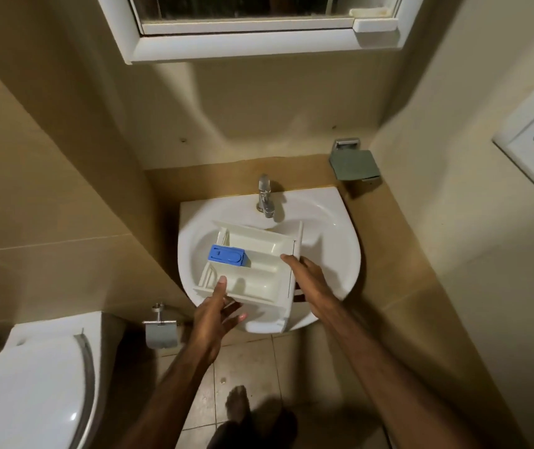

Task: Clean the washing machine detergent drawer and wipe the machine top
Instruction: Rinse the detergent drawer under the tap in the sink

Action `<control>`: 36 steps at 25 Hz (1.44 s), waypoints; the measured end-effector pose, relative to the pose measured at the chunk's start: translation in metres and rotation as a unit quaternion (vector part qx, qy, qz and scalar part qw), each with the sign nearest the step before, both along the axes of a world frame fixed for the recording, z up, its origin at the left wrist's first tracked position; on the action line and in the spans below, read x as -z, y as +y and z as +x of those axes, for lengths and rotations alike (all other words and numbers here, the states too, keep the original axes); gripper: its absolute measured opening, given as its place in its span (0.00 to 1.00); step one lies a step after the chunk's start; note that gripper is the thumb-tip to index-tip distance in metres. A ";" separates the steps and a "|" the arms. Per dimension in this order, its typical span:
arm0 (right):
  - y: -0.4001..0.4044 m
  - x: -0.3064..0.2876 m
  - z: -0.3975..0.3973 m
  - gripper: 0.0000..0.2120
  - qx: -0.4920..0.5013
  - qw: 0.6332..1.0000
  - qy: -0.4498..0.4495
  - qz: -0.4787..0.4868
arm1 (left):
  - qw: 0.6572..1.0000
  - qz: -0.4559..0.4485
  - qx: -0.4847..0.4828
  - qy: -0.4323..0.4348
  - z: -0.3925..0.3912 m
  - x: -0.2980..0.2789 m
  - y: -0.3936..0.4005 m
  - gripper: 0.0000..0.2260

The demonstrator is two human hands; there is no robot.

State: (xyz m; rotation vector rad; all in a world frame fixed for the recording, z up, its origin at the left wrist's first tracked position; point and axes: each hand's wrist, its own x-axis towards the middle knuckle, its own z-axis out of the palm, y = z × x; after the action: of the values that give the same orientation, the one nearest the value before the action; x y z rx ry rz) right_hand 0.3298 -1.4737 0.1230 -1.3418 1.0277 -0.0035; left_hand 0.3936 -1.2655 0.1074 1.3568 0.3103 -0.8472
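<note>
While both hands grip it, the white detergent drawer (252, 264) sits over the sink (333, 231) basin. Left hand (215, 314) grasps the near-left corner, thumb on the rim, fingers underneath. Right hand (307, 280) clamps the right-hand front panel. Just past the left thumb there's a blue insert (228, 255) in the drawer. Beyond both hands, the chrome tap (266, 197) stands at the sink's back edge.

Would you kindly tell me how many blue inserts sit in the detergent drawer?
1: the blue insert sits in the left part of the detergent drawer, held over the sink. No other shows, though one could be hidden behind the drawer's walls.
</note>
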 end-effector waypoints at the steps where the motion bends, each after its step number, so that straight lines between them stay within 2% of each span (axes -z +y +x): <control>1: -0.008 0.004 0.003 0.22 0.007 1.000 0.005 -0.003 | 0.999 0.028 0.044 0.014 0.004 -0.003 -0.003 0.29; 3: -0.026 0.014 0.014 0.23 0.014 1.000 0.025 -0.009 | 0.978 0.095 0.180 0.045 0.019 -0.011 -0.006 0.35; 5: -0.036 0.017 0.017 0.20 0.005 0.999 0.035 -0.024 | 0.941 0.149 0.301 0.028 0.030 -0.032 -0.004 0.37; 7: -0.050 0.020 0.026 0.21 -0.012 0.998 0.046 -0.036 | 0.924 0.190 0.325 -0.063 0.052 -0.053 -0.015 0.31; 9: -0.060 0.023 0.036 0.22 -0.034 0.997 0.057 -0.043 | 0.916 0.196 0.284 -0.204 0.083 -0.066 -0.032 0.21; 10: -0.064 0.024 0.040 0.22 -0.043 0.996 0.062 -0.048 | 0.897 0.209 0.264 -0.287 0.101 -0.069 -0.042 0.17; 11: -0.067 0.025 0.044 0.21 -0.050 0.995 0.064 -0.054 | 0.859 0.234 0.250 -0.381 0.121 -0.068 -0.054 0.12; 13: -0.070 0.027 0.051 0.20 -0.061 0.994 0.068 -0.062 | 0.742 0.275 0.268 -0.550 0.161 -0.059 -0.078 0.06; 14: -0.070 0.028 0.054 0.19 -0.061 0.994 0.070 -0.064 | 0.682 0.276 0.303 -0.606 0.179 -0.055 -0.092 0.10; 16: -0.072 0.030 0.057 0.20 -0.052 0.994 0.071 -0.063 | 0.568 0.288 0.386 -0.668 0.207 -0.048 -0.124 0.19; 18: -0.072 0.032 0.061 0.22 -0.046 0.994 0.072 -0.069 | 0.458 0.302 0.433 -0.715 0.226 -0.047 -0.152 0.23; 19: -0.072 0.032 0.063 0.21 -0.047 0.994 0.074 -0.072 | 0.412 0.294 0.449 -0.736 0.233 -0.049 -0.163 0.24; 22: -0.073 0.032 0.067 0.20 -0.062 0.992 0.078 -0.077 | 0.307 0.270 0.496 -0.766 0.246 -0.052 -0.180 0.24; 23: -0.073 0.033 0.069 0.21 -0.066 0.991 0.079 -0.080 | 0.291 0.270 0.510 -0.763 0.249 -0.052 -0.183 0.23; 24: -0.074 0.033 0.071 0.21 -0.068 0.991 0.079 -0.082 | 0.294 0.274 0.516 -0.756 0.252 -0.053 -0.186 0.20; 26: -0.075 0.034 0.073 0.20 -0.070 0.990 0.079 -0.089 | 0.318 0.298 0.522 -0.734 0.253 -0.055 -0.190 0.16; 31: -0.072 0.038 0.073 0.19 -0.083 0.987 0.064 -0.125 | 0.361 0.317 0.516 -0.709 0.239 -0.061 -0.202 0.16; 36: -0.069 0.040 0.074 0.18 -0.086 0.985 0.062 -0.137 | 0.424 0.352 0.487 -0.678 0.227 -0.072 -0.209 0.17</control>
State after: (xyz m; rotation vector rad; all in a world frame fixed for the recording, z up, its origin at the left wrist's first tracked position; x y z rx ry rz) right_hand 0.4033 -1.5428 0.0829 -1.6955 1.0399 0.0719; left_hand 0.6201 -1.4748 0.1798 2.6047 -1.7989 -0.1116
